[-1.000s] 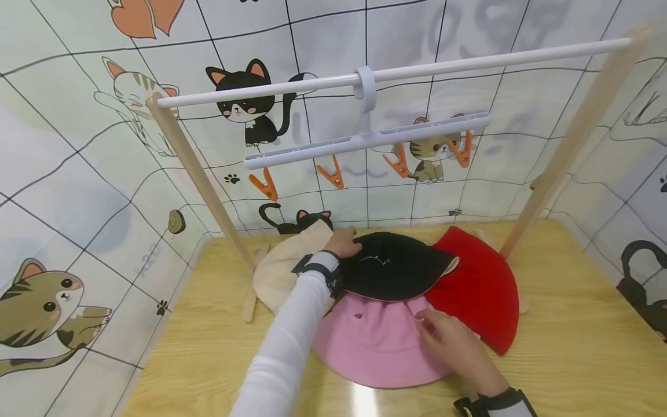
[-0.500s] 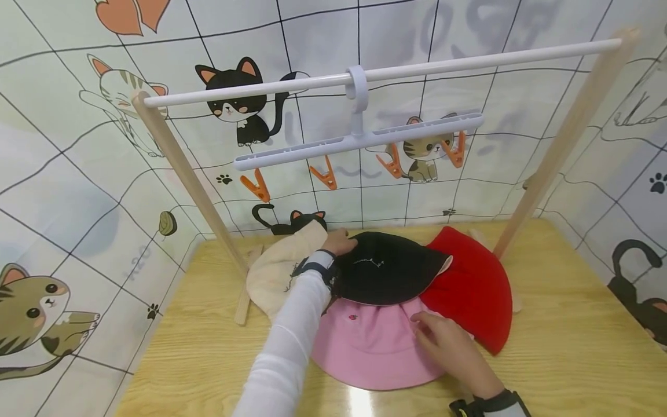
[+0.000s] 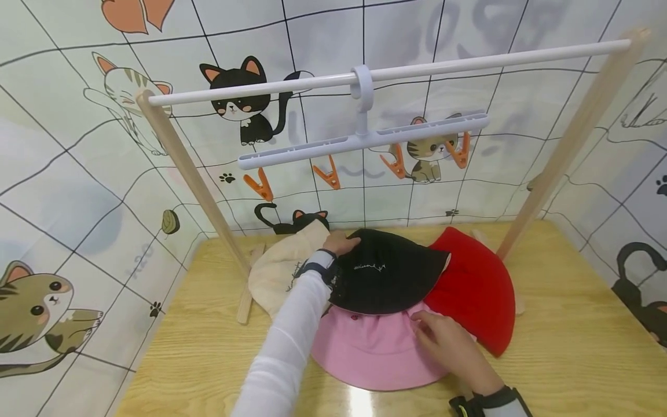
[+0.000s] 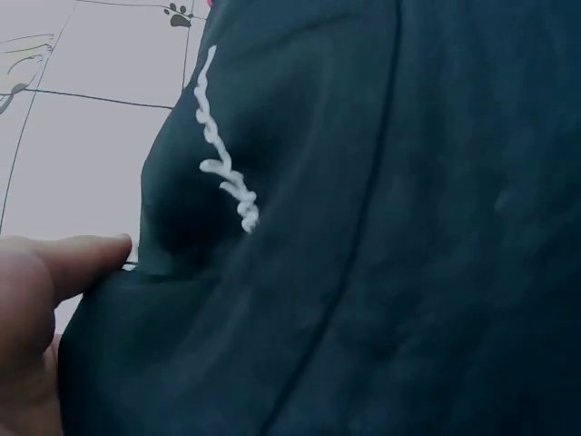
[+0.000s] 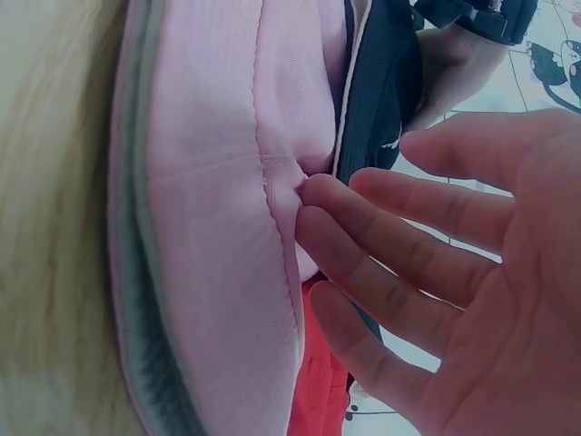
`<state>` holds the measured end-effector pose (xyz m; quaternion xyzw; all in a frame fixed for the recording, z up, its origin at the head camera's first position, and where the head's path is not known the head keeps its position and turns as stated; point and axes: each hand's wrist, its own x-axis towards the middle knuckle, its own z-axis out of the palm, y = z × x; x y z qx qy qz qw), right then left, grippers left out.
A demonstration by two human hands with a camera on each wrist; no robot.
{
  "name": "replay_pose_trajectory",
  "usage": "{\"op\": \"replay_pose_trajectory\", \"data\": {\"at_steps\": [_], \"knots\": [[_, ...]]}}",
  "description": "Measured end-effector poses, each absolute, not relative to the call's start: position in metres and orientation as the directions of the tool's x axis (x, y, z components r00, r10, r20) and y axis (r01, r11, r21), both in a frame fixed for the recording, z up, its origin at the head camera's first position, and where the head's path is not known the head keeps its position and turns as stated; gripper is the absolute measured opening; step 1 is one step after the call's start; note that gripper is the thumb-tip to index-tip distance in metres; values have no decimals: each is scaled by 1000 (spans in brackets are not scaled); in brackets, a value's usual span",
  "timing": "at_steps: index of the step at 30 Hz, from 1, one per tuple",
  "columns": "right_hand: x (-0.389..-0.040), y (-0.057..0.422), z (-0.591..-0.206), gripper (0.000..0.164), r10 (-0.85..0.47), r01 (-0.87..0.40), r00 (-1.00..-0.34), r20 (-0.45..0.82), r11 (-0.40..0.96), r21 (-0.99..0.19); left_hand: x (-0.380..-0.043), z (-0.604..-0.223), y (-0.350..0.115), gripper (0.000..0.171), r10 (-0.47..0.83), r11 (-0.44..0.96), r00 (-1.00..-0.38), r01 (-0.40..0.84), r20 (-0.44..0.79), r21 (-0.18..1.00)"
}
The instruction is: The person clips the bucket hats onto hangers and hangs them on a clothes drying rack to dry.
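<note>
My left hand (image 3: 341, 243) pinches the upper left edge of a black bucket hat (image 3: 396, 284) with white script. The left wrist view shows the thumb (image 4: 95, 259) on the near side of the black cloth, the other fingers mostly hidden behind. A pink bucket hat (image 3: 375, 353) lies partly under the black one. My right hand (image 3: 450, 344) is over the right part of the pink hat. In the right wrist view its relaxed fingers are spread, with fingertips (image 5: 322, 195) right at the hat's crown seam. A cream hat (image 3: 281, 260) and a red hat (image 3: 479, 289) flank the black one.
A drying rack with a white rod (image 3: 500, 61) and wooden posts (image 3: 193, 179) stands on the wooden table (image 3: 198, 353). From the rod hangs a pale hanger (image 3: 312, 152) with several orange clips (image 3: 330, 174) above the hats. Cat-patterned walls surround the table.
The black hat's front brim has come slightly lower over the pink hat, covering more of it. My left hand keeps its hold on the edge; the right hand stays nearly still.
</note>
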<state>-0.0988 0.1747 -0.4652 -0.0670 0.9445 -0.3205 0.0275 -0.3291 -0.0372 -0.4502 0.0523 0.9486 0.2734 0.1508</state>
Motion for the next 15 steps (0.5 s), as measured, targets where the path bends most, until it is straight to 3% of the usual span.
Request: {"op": "replay_pose_trajectory", "data": {"at_steps": [4, 9, 11, 15], "knots": [[-100, 174, -465, 28, -151, -107, -988, -20, 782, -614, -335, -453, -43, 33, 226, 830, -941, 51, -250, 556], [-101, 174, -464, 29, -154, -111, -988, -19, 782, -613, -377, -514, -58, 40, 315, 736, -942, 167, -114, 656], [-101, 174, -464, 29, -155, -113, -988, -16, 783, -612, -389, -526, -60, 39, 334, 683, -934, 149, -125, 715], [-101, 174, -463, 29, -157, -112, -987, -20, 783, -613, -345, -465, -55, 36, 298, 629, -931, 25, -211, 777]]}}
